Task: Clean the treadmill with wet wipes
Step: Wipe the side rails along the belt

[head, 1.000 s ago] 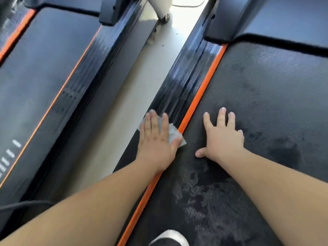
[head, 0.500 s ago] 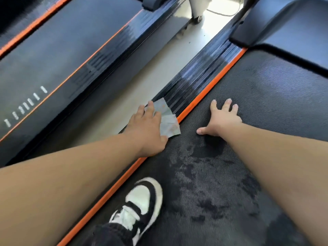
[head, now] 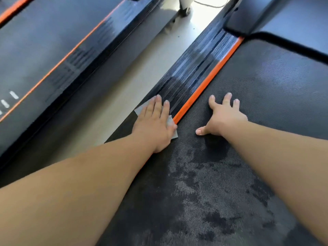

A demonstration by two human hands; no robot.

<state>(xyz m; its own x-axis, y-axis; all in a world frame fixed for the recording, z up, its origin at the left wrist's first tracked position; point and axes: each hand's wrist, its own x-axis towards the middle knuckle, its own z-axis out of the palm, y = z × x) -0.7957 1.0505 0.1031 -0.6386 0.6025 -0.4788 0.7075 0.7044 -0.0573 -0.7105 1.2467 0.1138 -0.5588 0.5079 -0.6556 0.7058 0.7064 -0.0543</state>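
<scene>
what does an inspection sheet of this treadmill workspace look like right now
surface: treadmill belt is black and textured, with dark wet patches near the person; ribbed side rail runs beside an orange strip
job's things: wet wipe lies flat on the side rail under the left hand
clutter: nothing seen
hands: left hand presses flat on the wet wipe, fingers straight; right hand is spread flat on the treadmill belt, holding nothing
cables: one thin cable on the floor at the top
surroundings: pale floor, second treadmill on the left, a wheel at the top
</scene>
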